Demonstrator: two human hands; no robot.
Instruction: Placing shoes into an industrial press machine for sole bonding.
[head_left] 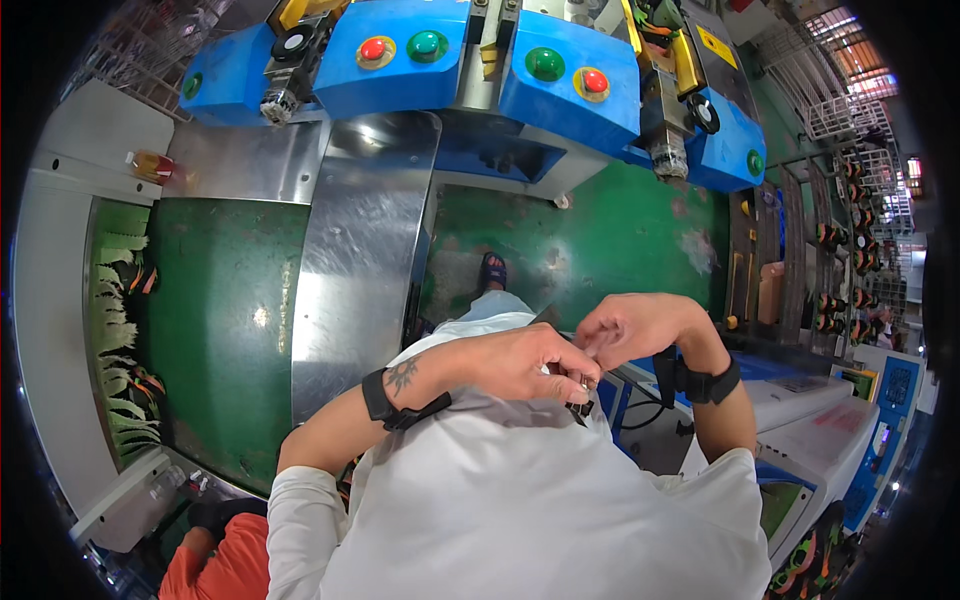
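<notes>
My left hand (535,365) and my right hand (632,328) meet close in front of my white shirt (510,500). The left fingers are pinched together, with a small pale glint between them. What they hold is too small to name. Curled inward, the fingers of my right hand come up against the left fingertips. Their grip is partly hidden and slightly blurred. Just below the left fingertips a small dark piece (580,410) shows against the shirt. Each wrist wears a black band, the left one (388,400) and the right one (708,380).
Ahead stands a machine with blue panels (395,85) carrying red and green buttons. A steel table (350,270) runs along my left. A green-bristled rack (120,340) is farther left. Grey-white equipment (810,420) stands at my right. A person in orange (225,560) is at lower left.
</notes>
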